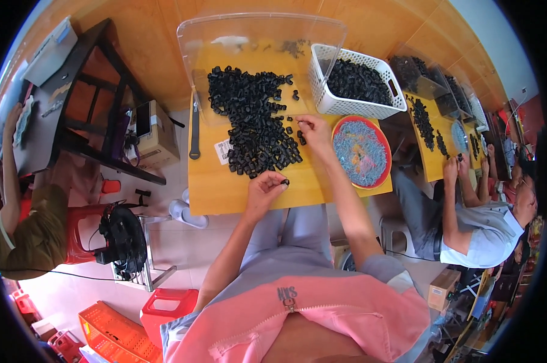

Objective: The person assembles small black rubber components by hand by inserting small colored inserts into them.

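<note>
A heap of small black pieces (255, 121) spreads over the yellow table (216, 190), and everything else can be placed from it. The left hand (262, 195) is just beyond the heap's near edge, thumb and forefinger pinched together on a single black piece (285, 181). The right hand (316, 132) is just beside the heap's right edge, its thumb and fingertips brought close together; whether anything sits between them I cannot tell. A few loose pieces (301, 138) lie next to those fingertips, between the heap and the hand. Farther right of the heap stands a red-rimmed bowl (388, 158) filled with tiny bluish bits (358, 163), some pink and yellow among them. Beyond the heap to the right is a white perforated basket (359, 107) loaded with more black pieces, and a clear plastic container (192, 51) stands at the heap's far side. Left of the heap lie a long dark strip (195, 136) and, touching or nearly touching its edge, a white printed label (223, 151). Well to the right of the heap, a co-worker (482, 233) in a pale top sits at another yellow table (431, 166) with similar dark pieces.
</note>
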`<state>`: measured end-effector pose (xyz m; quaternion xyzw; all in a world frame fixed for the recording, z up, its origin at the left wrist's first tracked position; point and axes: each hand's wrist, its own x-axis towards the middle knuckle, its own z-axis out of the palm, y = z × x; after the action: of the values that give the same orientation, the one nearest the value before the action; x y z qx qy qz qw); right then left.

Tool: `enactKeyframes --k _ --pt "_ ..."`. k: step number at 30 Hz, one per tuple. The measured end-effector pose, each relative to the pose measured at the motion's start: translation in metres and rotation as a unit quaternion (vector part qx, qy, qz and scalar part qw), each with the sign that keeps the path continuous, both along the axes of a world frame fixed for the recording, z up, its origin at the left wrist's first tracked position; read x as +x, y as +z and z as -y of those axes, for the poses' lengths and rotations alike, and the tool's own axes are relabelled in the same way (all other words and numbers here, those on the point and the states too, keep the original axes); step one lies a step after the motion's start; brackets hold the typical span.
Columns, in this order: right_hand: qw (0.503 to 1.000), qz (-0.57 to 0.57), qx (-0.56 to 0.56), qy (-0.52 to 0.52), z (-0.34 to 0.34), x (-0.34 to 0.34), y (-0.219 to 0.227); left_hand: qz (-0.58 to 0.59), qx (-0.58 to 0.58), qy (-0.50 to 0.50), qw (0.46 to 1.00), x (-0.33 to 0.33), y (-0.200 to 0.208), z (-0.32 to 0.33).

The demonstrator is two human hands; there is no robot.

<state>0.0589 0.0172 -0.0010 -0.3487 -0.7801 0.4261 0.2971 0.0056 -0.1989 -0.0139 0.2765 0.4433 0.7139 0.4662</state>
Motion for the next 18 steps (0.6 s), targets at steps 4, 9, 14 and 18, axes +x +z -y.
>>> enactKeyframes --k 4,9,14,18 --pt "0.941 -0.125 -0.307 0.073 0.058 0.031 0.05 0.036 -0.009 0.047 0.998 -0.001 0.007 0.003" --pt "0.923 -0.123 -0.349 0.107 0.103 0.06 0.066 0.078 -0.006 0.046 0.996 0.001 0.016 0.005" --pt "0.951 -0.125 -0.259 0.114 0.117 0.065 0.058 0.104 -0.008 0.034 0.994 0.004 0.022 0.007" --pt "0.954 -0.1 -0.267 0.094 0.121 0.068 0.058 0.107 -0.022 0.027 0.994 0.006 0.024 0.01"
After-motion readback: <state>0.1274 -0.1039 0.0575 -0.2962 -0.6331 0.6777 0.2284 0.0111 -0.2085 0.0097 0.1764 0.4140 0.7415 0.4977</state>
